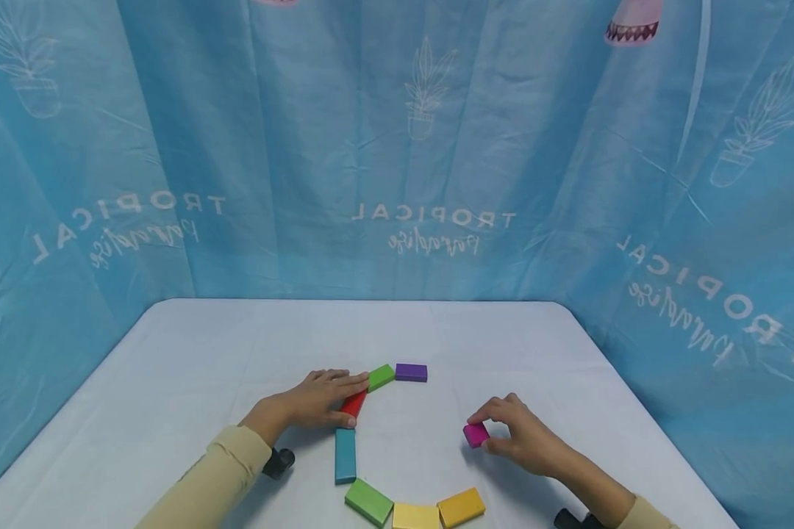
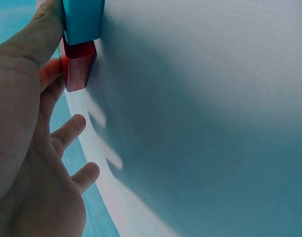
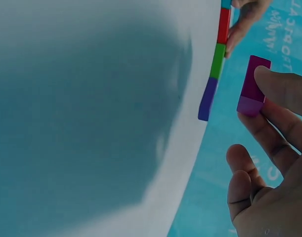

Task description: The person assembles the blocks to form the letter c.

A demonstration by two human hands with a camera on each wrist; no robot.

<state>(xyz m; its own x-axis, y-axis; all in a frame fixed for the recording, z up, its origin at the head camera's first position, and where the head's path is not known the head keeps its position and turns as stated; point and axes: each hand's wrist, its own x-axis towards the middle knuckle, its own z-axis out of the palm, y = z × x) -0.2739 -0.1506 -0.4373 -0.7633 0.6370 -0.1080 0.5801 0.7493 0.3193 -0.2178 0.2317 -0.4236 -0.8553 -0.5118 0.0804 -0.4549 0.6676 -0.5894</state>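
My right hand [image 1: 526, 438] pinches a magenta block [image 1: 476, 435] between thumb and fingers, held above the table right of the row. In the right wrist view, the magenta block [image 3: 252, 88] has the thumb on one face and fingers beneath. My left hand [image 1: 314, 400] rests at the red block [image 1: 353, 403], thumb near its teal end and index finger near its green end; its fingers are fairly straight. The hand partly covers the red block. A teal block [image 1: 345, 455] stands below it; a green block [image 1: 380, 377] and a purple block [image 1: 411, 372] continue above.
The curve goes on nearest me with a lighter green block [image 1: 368, 502], a yellow block [image 1: 415, 516] and an orange-yellow block [image 1: 462, 507]. All lie on a white-covered table [image 1: 238, 338]. A blue printed curtain [image 1: 397, 147] stands behind and along both sides.
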